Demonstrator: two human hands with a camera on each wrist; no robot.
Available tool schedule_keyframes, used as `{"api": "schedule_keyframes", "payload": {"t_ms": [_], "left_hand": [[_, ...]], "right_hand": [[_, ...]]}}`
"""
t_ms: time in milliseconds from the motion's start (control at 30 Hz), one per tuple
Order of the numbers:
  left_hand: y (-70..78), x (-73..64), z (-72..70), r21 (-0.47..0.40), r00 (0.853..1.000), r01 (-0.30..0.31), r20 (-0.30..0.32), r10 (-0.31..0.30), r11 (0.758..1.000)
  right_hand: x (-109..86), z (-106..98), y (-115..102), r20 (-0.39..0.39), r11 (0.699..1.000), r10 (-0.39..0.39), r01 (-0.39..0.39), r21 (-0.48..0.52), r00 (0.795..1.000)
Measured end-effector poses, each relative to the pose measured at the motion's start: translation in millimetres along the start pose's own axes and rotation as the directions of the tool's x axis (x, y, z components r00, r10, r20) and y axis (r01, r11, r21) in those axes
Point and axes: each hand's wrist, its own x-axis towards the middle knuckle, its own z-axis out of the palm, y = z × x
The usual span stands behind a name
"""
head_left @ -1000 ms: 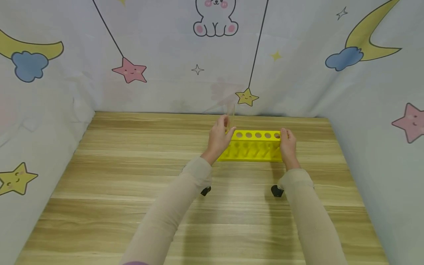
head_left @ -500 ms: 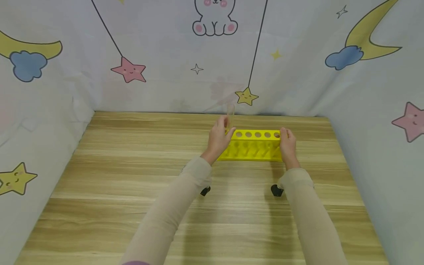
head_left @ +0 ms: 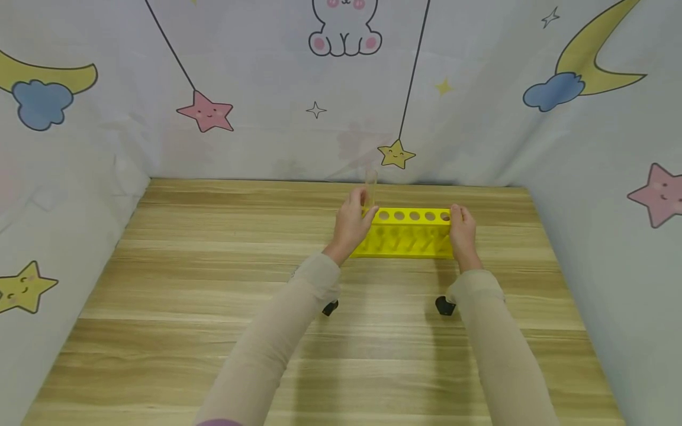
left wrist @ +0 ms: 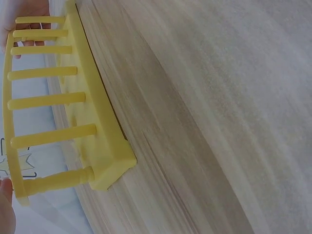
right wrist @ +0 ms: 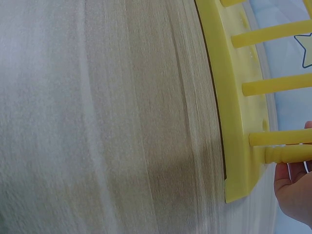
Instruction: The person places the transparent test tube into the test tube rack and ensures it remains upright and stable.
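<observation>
A yellow test tube rack [head_left: 407, 222] stands upright toward the back of the wooden table, its row of round holes along the top. My left hand [head_left: 351, 222] is at the rack's left end, with thumb and fingers around a clear test tube [head_left: 371, 184] that rises above the top bar. The tube's lower part is hidden behind the hand. At the other end, my right hand [head_left: 462, 234] grips the rack's edge. In the right wrist view its fingers curl behind the end post [right wrist: 287, 154]. The left wrist view shows the rack's pegs [left wrist: 46, 100] and base.
The wooden table [head_left: 213, 236] ends at the back against a white cloth [head_left: 266, 148] printed with stars and moons. More of this cloth hangs at both sides. Black wrist-camera parts [head_left: 445, 306] stick out from under the sleeves.
The test tube's top sits slightly lower than half a second ago. Both hands and the rack stay in place, and the head view has shifted very slightly.
</observation>
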Motion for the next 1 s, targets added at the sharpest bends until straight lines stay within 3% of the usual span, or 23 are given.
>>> {"api": "schedule_keyframes", "payload": {"t_ms": [1000], "left_hand": [[-4.0,-3.2,4.9,0.019,1.000,0.002,0.023,-0.002,1.000]], "right_hand": [[-0.7,1.6,-1.0,-0.011,0.999,0.014,-0.013,0.034,1.000]]}}
